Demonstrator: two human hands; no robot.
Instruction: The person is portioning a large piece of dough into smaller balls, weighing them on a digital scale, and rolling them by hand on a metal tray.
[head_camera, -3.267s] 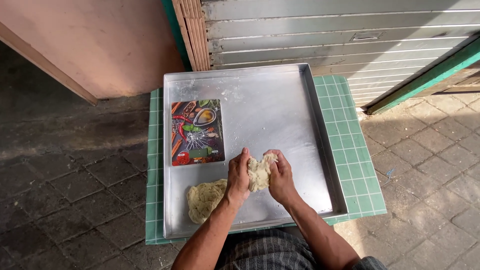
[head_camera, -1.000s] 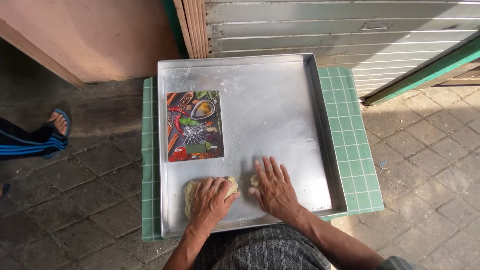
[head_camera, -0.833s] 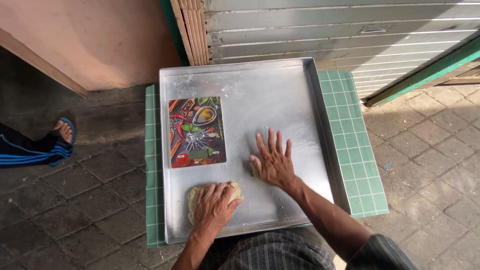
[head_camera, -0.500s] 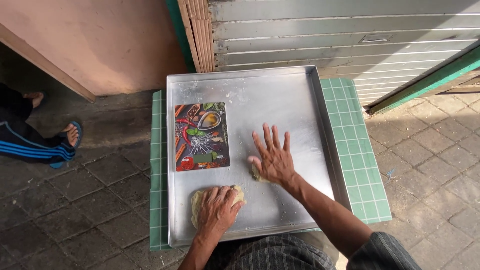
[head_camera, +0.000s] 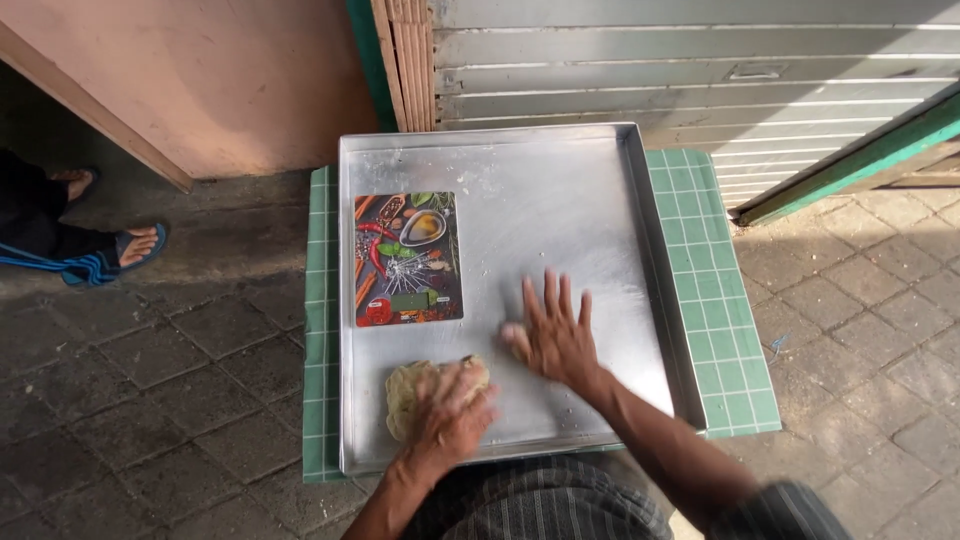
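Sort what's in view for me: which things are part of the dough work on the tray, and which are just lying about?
In use:
- left hand pressing the pale flattened dough piece
- right hand spread flat on the tray, possibly over more dough
- large shallow silver metal tray
- green tiled table under it

Lying about:
- flat rectangular board with a colourful food picture
- another person's sandalled feet

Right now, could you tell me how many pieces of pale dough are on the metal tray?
1 shows clearly: a flattened pale dough piece under the left hand. The right hand, pressed flat on the silver metal tray, may hide another.
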